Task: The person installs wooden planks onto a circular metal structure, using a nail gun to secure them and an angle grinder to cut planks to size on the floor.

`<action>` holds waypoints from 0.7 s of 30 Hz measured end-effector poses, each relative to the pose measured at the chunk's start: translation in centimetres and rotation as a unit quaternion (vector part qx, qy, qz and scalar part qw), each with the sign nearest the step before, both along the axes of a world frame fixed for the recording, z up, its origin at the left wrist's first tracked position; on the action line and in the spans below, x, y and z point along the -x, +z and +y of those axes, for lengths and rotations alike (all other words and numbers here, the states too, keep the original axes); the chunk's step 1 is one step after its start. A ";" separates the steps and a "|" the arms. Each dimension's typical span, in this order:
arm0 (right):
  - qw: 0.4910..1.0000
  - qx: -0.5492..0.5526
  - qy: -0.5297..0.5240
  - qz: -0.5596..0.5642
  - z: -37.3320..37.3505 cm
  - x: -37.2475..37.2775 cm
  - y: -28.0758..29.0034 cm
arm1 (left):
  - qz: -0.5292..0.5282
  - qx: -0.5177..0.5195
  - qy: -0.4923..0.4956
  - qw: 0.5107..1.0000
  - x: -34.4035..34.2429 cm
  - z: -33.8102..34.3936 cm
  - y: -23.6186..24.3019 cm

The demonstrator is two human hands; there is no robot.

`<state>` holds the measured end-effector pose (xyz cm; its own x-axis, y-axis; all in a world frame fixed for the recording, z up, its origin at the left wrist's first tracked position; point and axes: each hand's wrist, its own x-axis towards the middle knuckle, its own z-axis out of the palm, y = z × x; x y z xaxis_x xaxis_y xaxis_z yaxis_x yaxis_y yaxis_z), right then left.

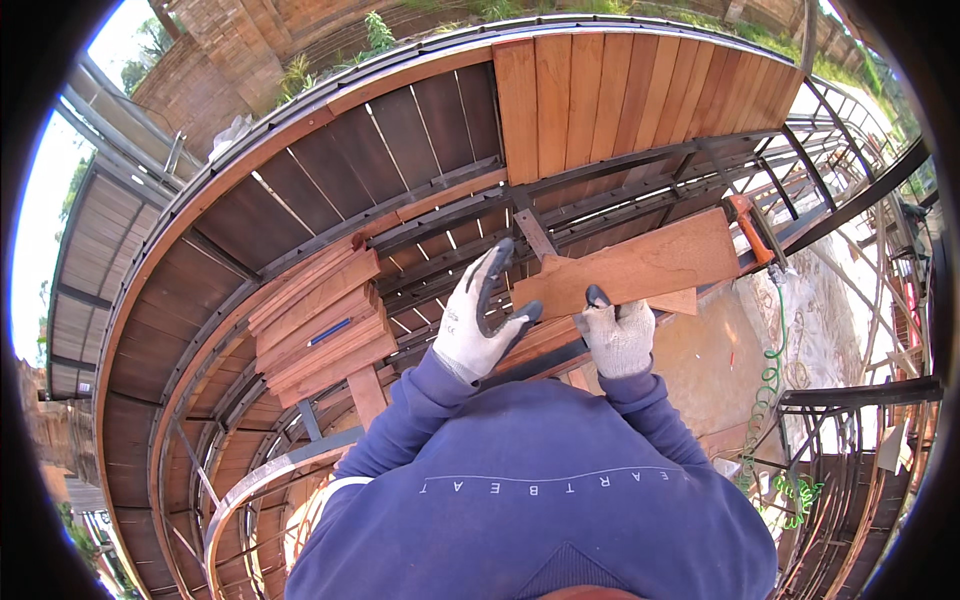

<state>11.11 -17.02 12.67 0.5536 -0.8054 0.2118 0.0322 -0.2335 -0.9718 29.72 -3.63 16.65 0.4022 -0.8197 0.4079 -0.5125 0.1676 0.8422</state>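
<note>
A reddish-brown wooden board lies slantwise in front of me, with an uneven left end. My right hand, in a white glove with dark fingertips, grips its near edge, thumb on top and fingers folded. Beside the board's left end is my left hand, gloved alike, its thumb and fingers spread apart with nothing between them. The thumb tip comes close to the board; I cannot tell whether they touch. Part of another board shows beneath the near edge.
Stacked boards lie at left, a blue pen on them. An orange air tool with a green coiled hose rests right of the board. Fitted planks cover part of the curved dark metal frame, which has open gaps.
</note>
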 end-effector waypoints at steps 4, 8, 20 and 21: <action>0.964 0.245 0.100 0.024 1.5 -4.9 3.7 | -0.076 -0.017 0.023 0.997 1.8 -3.9 3.7; 0.922 0.369 0.087 0.074 -1.2 -6.4 5.1 | 0.030 -0.006 0.083 0.996 -4.5 -6.4 3.3; 0.949 0.158 -0.202 0.184 -5.8 7.3 -6.7 | 0.248 -0.010 -0.004 0.969 -24.8 -18.7 0.1; 0.946 0.155 -0.211 0.188 -5.9 7.9 -6.8 | 0.251 -0.010 -0.020 0.968 -25.3 -19.7 -0.4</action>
<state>3.24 -22.91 5.82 0.2791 -0.9030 0.3268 -0.4625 -0.4246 -0.7783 55.03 -23.34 16.28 0.5131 -0.8443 0.1544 -0.0323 0.1608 0.9865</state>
